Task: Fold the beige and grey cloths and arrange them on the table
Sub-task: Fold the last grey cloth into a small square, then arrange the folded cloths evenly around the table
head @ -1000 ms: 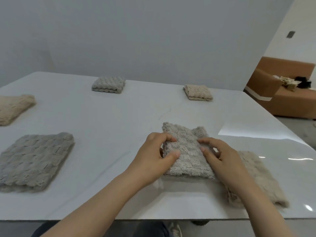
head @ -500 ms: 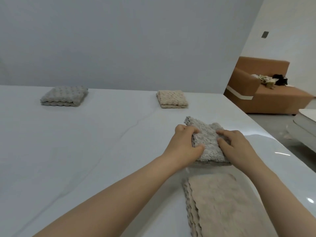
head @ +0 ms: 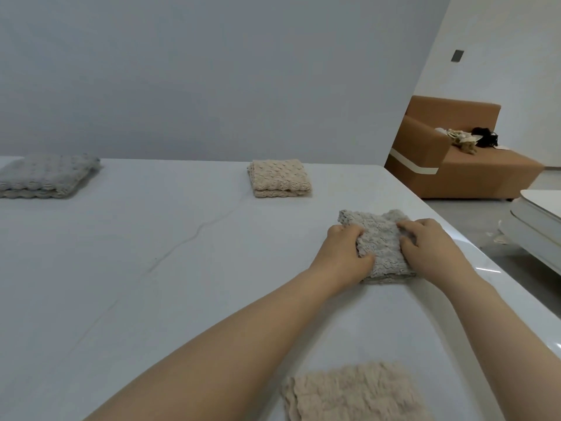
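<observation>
Grey cloth (head: 378, 244) folded, nubbly, both hands gripping.

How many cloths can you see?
4: folded grey cloth far left; folded beige cloth far middle; gripped grey cloth at right; flat beige cloth nearest. Others may be out of view.

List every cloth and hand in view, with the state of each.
Held grey cloth: folded, on the table, gripped at both sides.
Left hand: grips its left side.
Right hand: grips its right side.
Far grey cloth: folded, lying free.
Far beige cloth: folded, lying free.
Near beige cloth: lying flat, free.
</observation>
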`<state>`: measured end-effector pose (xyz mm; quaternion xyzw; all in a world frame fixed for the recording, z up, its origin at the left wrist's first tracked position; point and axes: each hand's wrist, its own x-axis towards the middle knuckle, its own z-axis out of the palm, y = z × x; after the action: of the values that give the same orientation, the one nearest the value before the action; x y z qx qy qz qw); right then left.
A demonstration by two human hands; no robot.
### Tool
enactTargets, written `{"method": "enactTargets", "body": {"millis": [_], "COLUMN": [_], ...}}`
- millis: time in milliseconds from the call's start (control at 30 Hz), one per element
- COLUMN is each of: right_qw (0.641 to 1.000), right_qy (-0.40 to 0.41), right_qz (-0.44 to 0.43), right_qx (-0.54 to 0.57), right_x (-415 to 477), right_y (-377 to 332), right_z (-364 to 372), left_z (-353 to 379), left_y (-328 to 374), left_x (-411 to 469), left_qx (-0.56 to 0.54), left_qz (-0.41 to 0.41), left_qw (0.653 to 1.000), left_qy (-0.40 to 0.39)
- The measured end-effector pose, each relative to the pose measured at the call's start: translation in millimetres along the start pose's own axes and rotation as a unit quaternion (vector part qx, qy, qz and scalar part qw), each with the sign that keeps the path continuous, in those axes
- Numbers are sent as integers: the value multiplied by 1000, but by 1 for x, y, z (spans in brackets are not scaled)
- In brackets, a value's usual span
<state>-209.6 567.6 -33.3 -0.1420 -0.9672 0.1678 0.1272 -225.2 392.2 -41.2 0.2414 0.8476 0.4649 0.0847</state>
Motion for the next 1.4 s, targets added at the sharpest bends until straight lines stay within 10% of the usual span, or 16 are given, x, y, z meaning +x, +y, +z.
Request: {"method": "enactTargets", "body": {"millis": [533,1400], "right_qw": [996,966], "right_qy": [31,-59], "right_qz": [-81,-251], "right_qx": [0,-32], "right_x": [-32,-251], "right_y": [-35,-246], "right_z": [-29,-30], "left_z": [-34,-202], "left_y": [7,-21], "left_x": [-34,-325], "left_qx": [86,212], "left_qz": [-4,-47], "left_qw": [996,969], "left_qy": [31,114]}}
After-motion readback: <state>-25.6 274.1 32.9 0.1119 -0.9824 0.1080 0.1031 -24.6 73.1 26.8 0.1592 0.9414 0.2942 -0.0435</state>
